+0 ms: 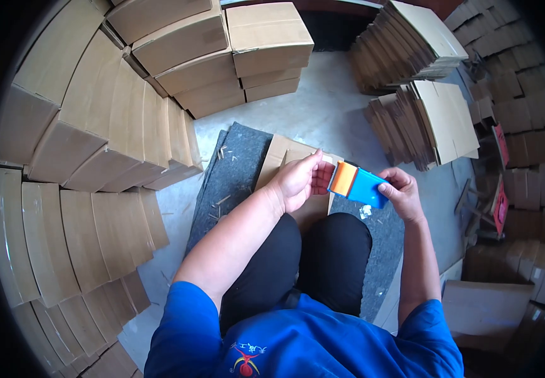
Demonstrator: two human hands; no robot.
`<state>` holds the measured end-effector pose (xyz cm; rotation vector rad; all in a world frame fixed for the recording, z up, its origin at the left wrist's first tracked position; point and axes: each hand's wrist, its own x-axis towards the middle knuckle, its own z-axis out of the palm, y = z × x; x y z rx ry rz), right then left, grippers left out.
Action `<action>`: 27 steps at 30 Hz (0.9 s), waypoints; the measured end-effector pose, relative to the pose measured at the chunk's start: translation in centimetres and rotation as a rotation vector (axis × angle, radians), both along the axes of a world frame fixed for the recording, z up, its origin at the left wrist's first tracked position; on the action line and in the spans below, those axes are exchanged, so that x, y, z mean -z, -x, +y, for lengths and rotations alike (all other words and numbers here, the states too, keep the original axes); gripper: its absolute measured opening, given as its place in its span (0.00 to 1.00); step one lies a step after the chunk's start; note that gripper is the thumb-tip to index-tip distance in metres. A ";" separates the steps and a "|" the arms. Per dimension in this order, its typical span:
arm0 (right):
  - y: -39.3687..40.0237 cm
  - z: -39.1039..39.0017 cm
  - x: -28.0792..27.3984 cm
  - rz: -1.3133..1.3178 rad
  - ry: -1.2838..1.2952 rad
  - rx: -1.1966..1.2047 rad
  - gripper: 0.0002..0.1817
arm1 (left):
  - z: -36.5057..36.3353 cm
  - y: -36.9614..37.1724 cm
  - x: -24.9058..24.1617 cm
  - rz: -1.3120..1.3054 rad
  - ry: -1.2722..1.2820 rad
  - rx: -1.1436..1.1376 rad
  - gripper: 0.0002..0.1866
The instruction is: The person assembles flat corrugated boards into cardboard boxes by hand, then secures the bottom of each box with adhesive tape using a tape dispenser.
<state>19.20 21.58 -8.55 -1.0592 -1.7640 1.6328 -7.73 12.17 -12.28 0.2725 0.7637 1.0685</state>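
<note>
My right hand grips a blue and orange tape dispenser by its blue end, fingers and thumb closed on the edge. It is held up in front of my knees, orange end pointing left. Close beside that orange end is my left hand, palm turned toward the dispenser, thumb raised and fingers loosely apart. Whether its fingertips touch the dispenser is hard to tell. Below both hands lies a cardboard piece or carton, partly covered by my left hand and forearm.
A dark grey mat with scraps on it lies under the cardboard. Cardboard boxes are stacked high along the left, with more boxes ahead. Flattened carton stacks stand at the right. A small white scrap lies on the mat.
</note>
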 end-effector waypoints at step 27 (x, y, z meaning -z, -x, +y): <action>4.3 6.2 4.9 -0.608 -0.182 -0.108 0.23 | -0.1 8.3 13.0 0.393 0.346 -0.303 0.09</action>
